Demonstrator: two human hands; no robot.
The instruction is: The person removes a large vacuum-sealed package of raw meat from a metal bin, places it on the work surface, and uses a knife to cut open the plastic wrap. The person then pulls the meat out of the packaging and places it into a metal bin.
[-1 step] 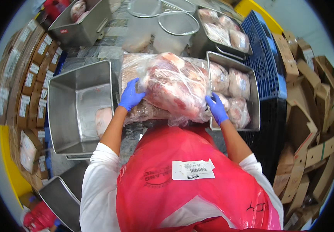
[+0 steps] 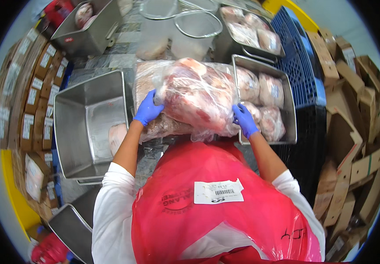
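Note:
A large piece of red meat in clear plastic (image 2: 196, 94) lies over another wrapped slab (image 2: 143, 75) in front of me. My left hand (image 2: 150, 105) in a blue glove is closed on the bag's left side. My right hand (image 2: 242, 114), also gloved, is closed on the bag's right side. On the left is a steel bin (image 2: 73, 119) with one pale bagged piece (image 2: 116, 136) at its right edge. On the right, a steel bin (image 2: 291, 116) holds several bagged pieces of meat (image 2: 271, 92).
Clear bags on hoops (image 2: 192, 39) and two more steel bins (image 2: 86, 39) (image 2: 251, 48) stand beyond. Stacked boxes (image 2: 36, 110) line the left. Blue crates (image 2: 295, 53) and piled cardboard (image 2: 352, 141) fill the right. Another steel bin (image 2: 73, 229) lies at lower left.
The view has shifted very slightly. Both hands keep their hold on the bagged meat, which looks much the same.

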